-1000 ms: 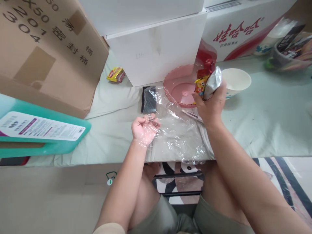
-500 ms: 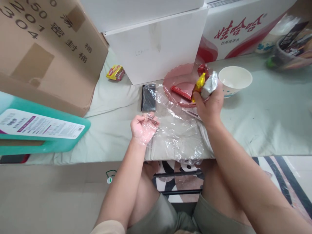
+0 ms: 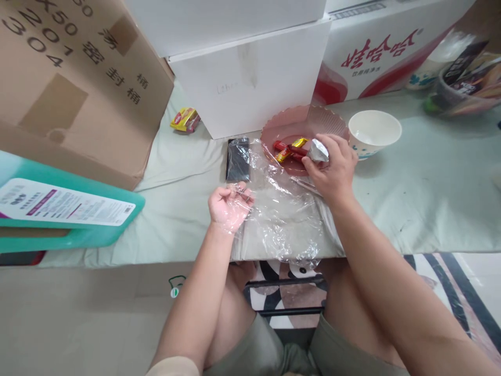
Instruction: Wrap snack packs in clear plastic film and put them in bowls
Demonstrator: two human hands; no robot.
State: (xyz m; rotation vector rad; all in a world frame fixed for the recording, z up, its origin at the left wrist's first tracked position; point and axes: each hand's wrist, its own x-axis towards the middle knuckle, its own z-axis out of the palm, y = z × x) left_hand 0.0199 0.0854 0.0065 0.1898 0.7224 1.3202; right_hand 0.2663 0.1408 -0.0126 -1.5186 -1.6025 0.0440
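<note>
My right hand [image 3: 335,169] is closed on a silver-wrapped snack [image 3: 318,150] over the near right part of a pink scalloped plate [image 3: 274,122]. In the plate lie a yellow-wrapped snack [image 3: 282,155] and red-wrapped sticks [image 3: 279,145], partly overlapping. My left hand [image 3: 230,209], palm up with fingers curled, grips a clear plastic film [image 3: 285,209]. That film spreads crumpled across the cloth between my hands and partly over a dark flat rectangular object [image 3: 237,161]. Beside my right wrist, a slim pale object [image 3: 304,184] is partly hidden.
A white paper tub [image 3: 374,133] stands right of the plate. Behind are white boxes [image 3: 250,78] and a red-and-white carton [image 3: 376,62]. A cardboard box [image 3: 86,99] and a green container [image 3: 117,230] flank the left. A yellow packet [image 3: 185,120] lies near the boxes; a filled bowl [image 3: 462,99] stands far right.
My right hand has lowered toward the plate and let go of the yellow and red snacks, which now lie in it. The silver one stays in my fingers. My left hand is nearly still.
</note>
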